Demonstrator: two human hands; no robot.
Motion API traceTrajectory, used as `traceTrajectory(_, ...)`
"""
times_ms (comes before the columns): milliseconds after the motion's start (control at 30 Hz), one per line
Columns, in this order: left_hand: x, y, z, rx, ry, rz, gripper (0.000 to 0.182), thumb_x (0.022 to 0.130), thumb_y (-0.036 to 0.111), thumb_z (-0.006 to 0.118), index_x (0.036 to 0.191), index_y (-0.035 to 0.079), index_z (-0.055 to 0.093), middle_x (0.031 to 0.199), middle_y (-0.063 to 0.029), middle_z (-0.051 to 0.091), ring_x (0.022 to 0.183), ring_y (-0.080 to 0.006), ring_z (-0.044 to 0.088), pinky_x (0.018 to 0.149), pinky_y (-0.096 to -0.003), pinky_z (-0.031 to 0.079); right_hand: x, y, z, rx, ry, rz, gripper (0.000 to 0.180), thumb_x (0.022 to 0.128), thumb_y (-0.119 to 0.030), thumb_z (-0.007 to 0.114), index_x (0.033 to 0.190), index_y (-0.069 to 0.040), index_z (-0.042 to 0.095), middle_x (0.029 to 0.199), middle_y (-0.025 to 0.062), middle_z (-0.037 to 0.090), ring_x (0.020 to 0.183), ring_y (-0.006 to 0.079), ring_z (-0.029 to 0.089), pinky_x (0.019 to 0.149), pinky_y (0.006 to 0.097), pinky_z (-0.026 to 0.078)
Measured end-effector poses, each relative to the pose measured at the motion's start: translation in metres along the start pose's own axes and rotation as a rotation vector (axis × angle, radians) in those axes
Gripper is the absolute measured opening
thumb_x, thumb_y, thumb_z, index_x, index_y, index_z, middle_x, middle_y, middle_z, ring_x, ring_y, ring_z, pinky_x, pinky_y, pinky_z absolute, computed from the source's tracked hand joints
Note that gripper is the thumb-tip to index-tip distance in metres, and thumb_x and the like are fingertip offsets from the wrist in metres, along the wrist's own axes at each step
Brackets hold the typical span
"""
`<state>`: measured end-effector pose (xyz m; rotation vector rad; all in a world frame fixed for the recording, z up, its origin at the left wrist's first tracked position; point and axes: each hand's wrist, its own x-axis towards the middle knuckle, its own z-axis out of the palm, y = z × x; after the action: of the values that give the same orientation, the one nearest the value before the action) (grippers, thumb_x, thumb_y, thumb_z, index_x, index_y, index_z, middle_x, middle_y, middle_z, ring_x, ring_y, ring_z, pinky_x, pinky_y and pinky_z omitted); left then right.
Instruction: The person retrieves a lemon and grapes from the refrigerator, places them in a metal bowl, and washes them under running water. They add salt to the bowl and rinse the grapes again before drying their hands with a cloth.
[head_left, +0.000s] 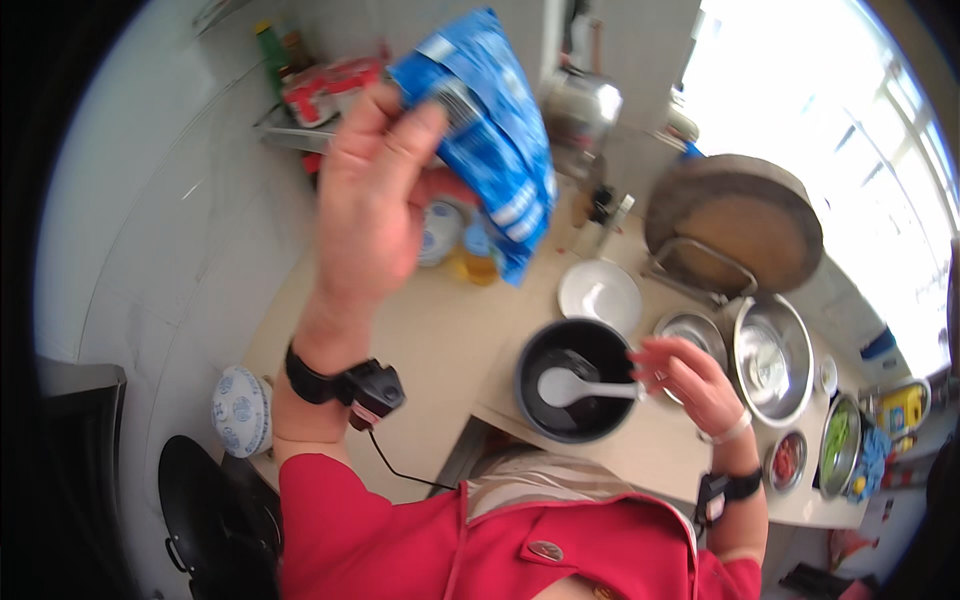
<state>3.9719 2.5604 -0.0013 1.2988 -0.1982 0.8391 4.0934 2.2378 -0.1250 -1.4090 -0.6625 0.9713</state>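
My left hand is raised and pinches a blue plastic packet by its near edge. The packet bears white printing and hangs to the right above the counter. Below it stands a dark inner pot with a little liquid inside. A white ladle lies in the pot, its handle across the right rim. Just beyond that handle's end is my right hand, blurred, its fingers apart and seemingly empty. Whether a fingertip touches the handle cannot be made out.
Behind the pot is a white plate. Steel basins, a bowl of red pieces and a bowl of green vegetables stand right. A round wooden chopping board leans behind. At left are a lidded porcelain jar and a black wok.
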Motion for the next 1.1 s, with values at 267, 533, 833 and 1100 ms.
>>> traceTrajectory(267, -0.113, -0.112, 0.242, -0.252, -0.196, -0.373, 0.011, 0.097, 0.012, 0.049, 0.104, 0.004, 0.051, 0.096, -0.0054, 0.064, 0.08, -0.0127, 0.065, 0.066, -0.0272, 0.057, -0.087, 0.054, -0.062, 1.018, -0.42, -0.226, 0.067, 0.092, -0.047, 0.053, 0.141, -0.006, 0.033, 0.135, 0.0199, 0.046, 0.114, 0.0281, 0.054, 0.088, 0.0371, 0.048)
traceTrajectory(533, -0.163, -0.17, 0.386, -0.203, -0.5, -0.497, 0.01, 0.097, 0.01, 0.048, 0.106, 0.006, 0.051, 0.103, -0.007, 0.062, 0.092, -0.0161, 0.064, 0.075, -0.0339, 0.058, -0.24, 0.088, -0.178, 0.882, 0.141, -0.287, 0.042, 0.088, -0.017, 0.065, 0.124, -0.003, 0.048, 0.107, 0.0155, 0.062, 0.088, 0.0234, 0.065, 0.075, 0.0341, 0.052)
traceTrajectory(833, -0.188, -0.209, 0.485, -0.233, -0.767, -0.662, 0.01, 0.096, 0.012, 0.053, 0.103, 0.006, 0.053, 0.097, -0.0021, 0.06, 0.09, -0.0097, 0.06, 0.077, -0.027, 0.054, -0.333, 0.13, -0.221, 1.067, 0.322, -0.505, 0.061, 0.087, -0.034, 0.065, 0.136, -0.011, 0.038, 0.129, 0.015, 0.052, 0.111, 0.0327, 0.056, 0.081, 0.0449, 0.053)
traceTrajectory(1100, -0.198, -0.239, 0.537, -0.187, -1.001, -0.649, 0.042, 0.091, 0.026, 0.062, 0.125, 0.004, 0.051, 0.114, -0.0108, 0.061, 0.101, -0.0148, 0.057, 0.088, -0.0301, 0.046, -0.419, 0.149, -0.244, 0.676, 0.94, -0.444, 0.046, 0.09, -0.021, 0.063, 0.129, -0.009, 0.044, 0.123, 0.0114, 0.056, 0.107, 0.0272, 0.059, 0.074, 0.0381, 0.056)
